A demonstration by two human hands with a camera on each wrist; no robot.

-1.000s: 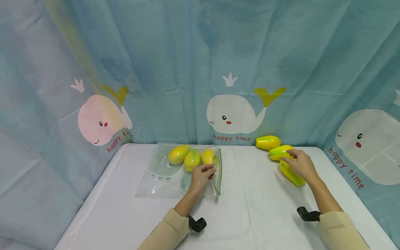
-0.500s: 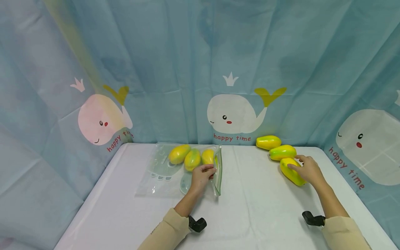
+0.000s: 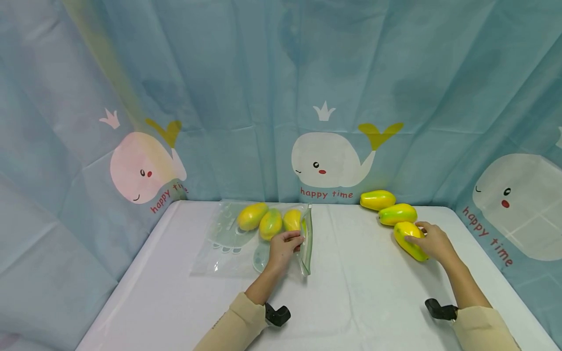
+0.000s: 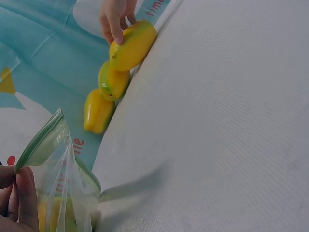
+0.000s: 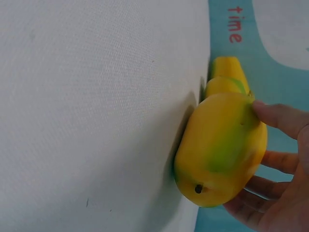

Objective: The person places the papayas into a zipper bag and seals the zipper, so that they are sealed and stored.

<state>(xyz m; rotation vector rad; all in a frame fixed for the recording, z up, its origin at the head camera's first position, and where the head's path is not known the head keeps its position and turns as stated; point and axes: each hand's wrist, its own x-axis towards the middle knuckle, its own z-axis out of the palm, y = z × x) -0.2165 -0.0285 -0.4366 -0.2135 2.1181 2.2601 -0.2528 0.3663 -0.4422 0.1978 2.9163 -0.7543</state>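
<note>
My left hand (image 3: 282, 247) pinches the open mouth edge of a clear zip bag (image 4: 42, 141) with a green seal strip. Inside the bag, three yellow-green papayas (image 3: 252, 217) lie toward its far side. At the right, my right hand (image 3: 436, 242) has its thumb and fingers around the nearest of three loose papayas (image 5: 217, 150), which still lies on the table. The right wrist view shows the thumb on its upper side and the fingers along the other side. A middle papaya (image 3: 397, 214) and a far papaya (image 3: 377, 200) trail off behind it.
A white-covered table (image 3: 347, 297) carries everything. Behind it hangs a blue curtain (image 3: 246, 161) with printed whales, close to the far papaya and the bag's far edge. Black wrist mounts (image 3: 277, 315) stick out at both cuffs.
My right hand has moved back toward me and right, from over the middle papaya onto the nearest one, and its fingers have closed around it. The left hand and bag stay put.
</note>
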